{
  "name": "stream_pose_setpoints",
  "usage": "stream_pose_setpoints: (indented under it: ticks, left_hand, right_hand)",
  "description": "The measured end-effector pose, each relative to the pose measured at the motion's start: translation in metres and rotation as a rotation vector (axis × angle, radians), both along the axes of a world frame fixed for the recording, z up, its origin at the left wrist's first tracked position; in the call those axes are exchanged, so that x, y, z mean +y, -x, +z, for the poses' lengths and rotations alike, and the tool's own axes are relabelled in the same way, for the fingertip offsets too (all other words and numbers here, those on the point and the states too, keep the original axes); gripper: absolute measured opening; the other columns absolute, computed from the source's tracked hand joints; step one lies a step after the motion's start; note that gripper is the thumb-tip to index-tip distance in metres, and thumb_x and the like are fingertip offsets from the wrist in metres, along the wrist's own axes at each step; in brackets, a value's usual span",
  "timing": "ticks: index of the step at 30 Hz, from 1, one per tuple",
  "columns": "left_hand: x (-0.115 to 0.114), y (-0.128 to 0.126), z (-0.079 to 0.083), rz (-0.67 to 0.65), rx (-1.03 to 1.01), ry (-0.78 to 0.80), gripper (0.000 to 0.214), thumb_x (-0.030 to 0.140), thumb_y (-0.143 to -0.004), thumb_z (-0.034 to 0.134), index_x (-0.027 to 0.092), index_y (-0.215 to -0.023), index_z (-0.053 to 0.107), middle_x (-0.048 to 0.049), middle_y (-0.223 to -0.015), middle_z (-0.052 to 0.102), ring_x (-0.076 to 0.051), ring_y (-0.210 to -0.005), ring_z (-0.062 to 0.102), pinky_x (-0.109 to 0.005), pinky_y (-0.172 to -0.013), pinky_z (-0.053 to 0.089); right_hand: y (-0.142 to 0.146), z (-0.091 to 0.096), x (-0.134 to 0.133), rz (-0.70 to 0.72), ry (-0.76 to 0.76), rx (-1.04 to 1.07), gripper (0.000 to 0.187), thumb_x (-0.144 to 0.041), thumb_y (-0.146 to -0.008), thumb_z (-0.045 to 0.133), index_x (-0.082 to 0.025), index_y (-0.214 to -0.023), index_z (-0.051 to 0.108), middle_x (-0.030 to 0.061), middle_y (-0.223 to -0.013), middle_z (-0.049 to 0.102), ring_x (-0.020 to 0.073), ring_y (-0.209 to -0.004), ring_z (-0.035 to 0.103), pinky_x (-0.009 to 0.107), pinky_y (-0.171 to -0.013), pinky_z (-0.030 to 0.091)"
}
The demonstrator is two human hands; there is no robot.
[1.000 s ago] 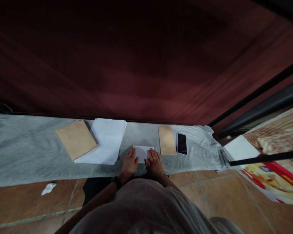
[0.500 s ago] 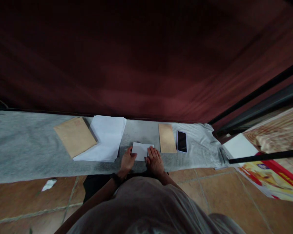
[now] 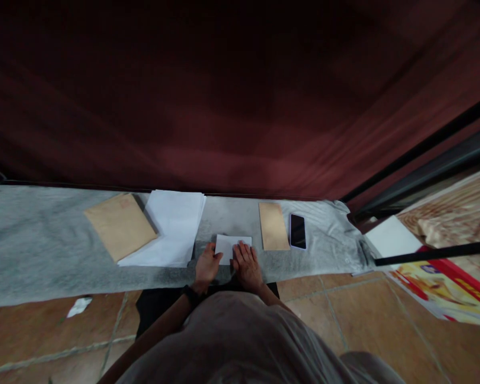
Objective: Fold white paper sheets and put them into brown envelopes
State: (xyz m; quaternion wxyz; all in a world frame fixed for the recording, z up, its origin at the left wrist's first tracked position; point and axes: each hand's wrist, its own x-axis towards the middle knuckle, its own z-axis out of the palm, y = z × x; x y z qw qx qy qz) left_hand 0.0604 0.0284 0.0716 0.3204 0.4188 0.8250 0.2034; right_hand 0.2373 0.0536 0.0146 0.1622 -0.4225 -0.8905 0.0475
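Note:
A small white rectangle of folded paper (image 3: 226, 245) lies on the grey cloth in front of my body. My left hand (image 3: 207, 266) pinches its left edge, thumb on top and fingers curled at the side. Flat across the paper's right part rests my right hand (image 3: 248, 266), its fingers stretched out. To the left is a stack of white sheets (image 3: 176, 224), partly covered by brown envelopes (image 3: 122, 224). A single brown envelope (image 3: 274, 226) lies to the right of my hands.
Beside the single envelope is a phone (image 3: 298, 232), screen up. The grey cloth (image 3: 44, 245) covers a long narrow surface against a dark red curtain (image 3: 232, 160). A black bar (image 3: 436, 253) and a colourful printed box (image 3: 444, 288) are at the right. Tiled floor (image 3: 316, 304) lies below.
My right hand has slid left across the paper, from its right edge toward the middle. My left hand still holds the left edge.

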Motion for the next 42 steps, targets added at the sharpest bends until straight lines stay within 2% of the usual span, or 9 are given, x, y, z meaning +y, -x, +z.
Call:
stream_pose_setpoints:
  ticks: [9,14,16,19,22,28,34,37,42]
  left_hand:
    - [-0.011,-0.012,-0.007,-0.154,0.287,0.060,0.053,0.032,-0.103,0.043,0.019,-0.155,0.038,-0.0145,-0.114,0.076,-0.028,-0.097,0.075,-0.036,-0.083,0.054]
    - [-0.016,-0.013,-0.010,-0.177,0.255,-0.062,0.054,0.028,-0.102,0.042,0.020,-0.156,0.038,-0.0159,-0.142,0.062,-0.027,-0.109,0.071,-0.037,-0.089,0.055]
    - [-0.015,-0.010,-0.010,-0.129,0.187,-0.095,0.053,0.024,-0.100,0.045,0.019,-0.153,0.041,-0.0142,-0.138,0.065,-0.026,-0.112,0.070,-0.035,-0.091,0.054]
    - [-0.011,-0.005,-0.010,-0.040,0.079,-0.069,0.052,0.024,-0.098,0.050,0.017,-0.149,0.044,-0.0101,-0.115,0.074,-0.025,-0.101,0.073,-0.035,-0.087,0.055]
    - [-0.008,-0.004,-0.008,-0.039,0.069,-0.043,0.053,0.025,-0.098,0.050,0.017,-0.149,0.042,-0.0090,-0.109,0.075,-0.026,-0.096,0.074,-0.035,-0.085,0.055]
    - [-0.015,-0.012,-0.009,-0.236,0.319,-0.015,0.057,0.027,-0.103,0.036,0.019,-0.159,0.031,-0.0152,-0.130,0.069,-0.028,-0.105,0.071,-0.037,-0.088,0.055]
    - [-0.021,-0.017,-0.011,-0.419,0.582,-0.062,0.057,0.012,-0.100,0.032,0.012,-0.157,0.037,-0.0197,-0.121,0.069,-0.031,-0.114,0.065,-0.045,-0.098,0.052]
    - [-0.024,-0.020,-0.015,-0.435,0.636,-0.133,0.057,0.006,-0.097,0.033,0.011,-0.152,0.044,-0.0237,-0.145,0.056,-0.033,-0.132,0.055,-0.053,-0.109,0.046]
    - [-0.025,-0.023,-0.020,-0.554,0.636,-0.285,0.060,0.006,-0.096,0.035,0.016,-0.155,0.041,-0.0135,-0.167,0.029,-0.028,-0.157,0.020,-0.058,-0.126,0.023]
  right_hand:
    - [0.001,-0.001,-0.002,-0.014,-0.015,-0.013,0.054,-0.040,-0.106,0.045,-0.015,-0.154,0.044,0.0124,-0.160,0.044,0.0257,-0.149,0.039,0.047,-0.124,0.027]
    - [0.002,-0.002,-0.003,-0.028,-0.018,-0.018,0.054,-0.038,-0.106,0.047,-0.016,-0.155,0.042,0.0126,-0.159,0.045,0.0252,-0.148,0.040,0.046,-0.124,0.027]
    - [0.003,-0.001,-0.003,-0.034,-0.017,-0.009,0.053,-0.038,-0.106,0.047,-0.016,-0.154,0.044,0.0119,-0.159,0.045,0.0251,-0.147,0.041,0.046,-0.124,0.027]
    - [0.003,0.000,-0.003,-0.036,-0.014,0.008,0.052,-0.038,-0.105,0.048,-0.016,-0.152,0.047,0.0114,-0.159,0.046,0.0255,-0.147,0.042,0.047,-0.124,0.026]
    - [0.003,0.001,-0.003,-0.039,-0.004,0.009,0.051,-0.037,-0.105,0.049,-0.017,-0.151,0.048,0.0116,-0.158,0.047,0.0256,-0.146,0.042,0.046,-0.123,0.027]
    - [0.003,0.003,-0.003,-0.051,0.030,-0.022,0.052,-0.036,-0.106,0.046,-0.016,-0.153,0.045,0.0113,-0.160,0.044,0.0254,-0.147,0.041,0.047,-0.124,0.026]
    - [0.003,0.003,-0.003,-0.055,0.059,-0.038,0.055,-0.035,-0.103,0.049,-0.016,-0.154,0.044,0.0154,-0.161,0.041,0.0300,-0.149,0.039,0.051,-0.123,0.028]
    - [0.002,0.002,-0.003,-0.053,0.020,0.012,0.053,-0.036,-0.103,0.049,-0.017,-0.153,0.046,0.0165,-0.161,0.040,0.0314,-0.149,0.038,0.053,-0.121,0.030]
    - [-0.004,0.002,0.001,-0.030,0.011,0.013,0.048,-0.034,-0.106,0.043,-0.018,-0.150,0.050,0.0159,-0.161,0.041,0.0295,-0.148,0.040,0.051,-0.120,0.032]
